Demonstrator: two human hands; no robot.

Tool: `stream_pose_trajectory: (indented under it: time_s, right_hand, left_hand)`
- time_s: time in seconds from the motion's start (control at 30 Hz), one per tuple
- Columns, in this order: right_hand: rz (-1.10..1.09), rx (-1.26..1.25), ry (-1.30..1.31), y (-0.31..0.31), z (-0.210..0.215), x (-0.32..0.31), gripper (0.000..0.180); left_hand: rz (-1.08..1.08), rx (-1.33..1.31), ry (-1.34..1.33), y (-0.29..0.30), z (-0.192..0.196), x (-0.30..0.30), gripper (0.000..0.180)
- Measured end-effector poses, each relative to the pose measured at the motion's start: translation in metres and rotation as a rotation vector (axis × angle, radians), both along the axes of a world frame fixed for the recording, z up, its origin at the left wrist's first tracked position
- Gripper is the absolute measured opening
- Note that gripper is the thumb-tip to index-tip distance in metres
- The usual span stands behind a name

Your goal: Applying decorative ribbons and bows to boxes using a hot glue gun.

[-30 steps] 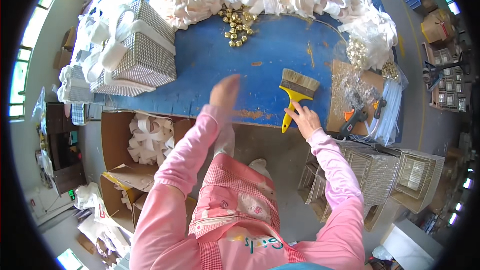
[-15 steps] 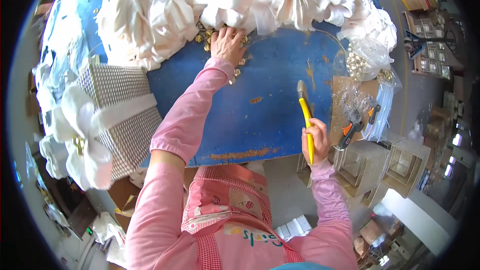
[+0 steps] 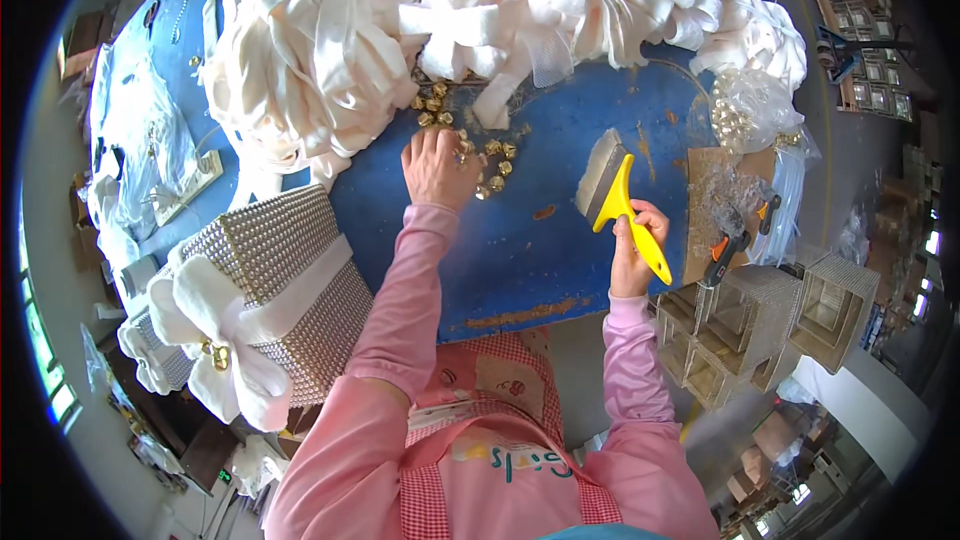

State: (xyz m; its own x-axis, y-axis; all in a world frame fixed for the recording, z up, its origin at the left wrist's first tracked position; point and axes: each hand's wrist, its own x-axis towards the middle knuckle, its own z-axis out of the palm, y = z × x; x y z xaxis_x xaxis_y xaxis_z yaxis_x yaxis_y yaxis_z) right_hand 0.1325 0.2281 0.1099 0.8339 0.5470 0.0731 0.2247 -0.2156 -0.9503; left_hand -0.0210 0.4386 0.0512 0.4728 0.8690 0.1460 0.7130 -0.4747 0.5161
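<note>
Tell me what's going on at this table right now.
A person in pink sleeves stands at a blue table. The left hand reaches forward onto a scatter of small gold bells beside a heap of white bows. The right hand holds a yellow-handled brush raised, bristles up. A studded box with a white bow sits at the left.

Studded white-bowed gift box (image 3: 275, 285), perhaps.
</note>
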Motion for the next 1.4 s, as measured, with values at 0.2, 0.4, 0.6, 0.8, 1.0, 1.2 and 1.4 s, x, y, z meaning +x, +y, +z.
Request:
stream_pose_trajectory:
  time_s: [0.2, 0.4, 0.6, 0.8, 1.0, 1.2, 1.4]
  right_hand:
    - [0.045, -0.004, -0.011, 0.003, -0.010, -0.008, 0.020]
    - [-0.070, 0.106, 0.352, 0.020, -0.005, -0.008, 0.021]
    - [-0.153, 0.133, 0.377, 0.004, -0.011, 0.010, 0.018]
    - [-0.310, 0.043, 0.273, -0.027, -0.015, 0.054, 0.011]
    - [-0.369, -0.617, -0.634, -0.037, -0.015, 0.115, 0.011]
    - [-0.235, -0.517, -0.558, 0.076, -0.041, 0.109, 0.020]
    - [-0.319, -0.443, -0.657, 0.058, -0.005, 0.166, 0.005]
  left_hand:
    - [0.055, 0.005, -0.007, 0.006, 0.005, -0.003, 0.034]
    - [0.049, 0.103, 0.119, 0.046, -0.012, 0.002, 0.059]
    - [-0.164, 0.064, 0.027, 0.017, -0.011, 0.004, 0.057]
    - [-0.166, -0.094, 0.191, -0.039, -0.008, -0.012, 0.100]
    - [-0.252, 0.032, 0.121, -0.040, -0.031, 0.015, 0.084]
    - [-0.245, 0.079, 0.147, -0.047, -0.020, 0.037, 0.075]
    - [-0.211, 0.107, 0.090, -0.055, 0.009, 0.020, 0.067]
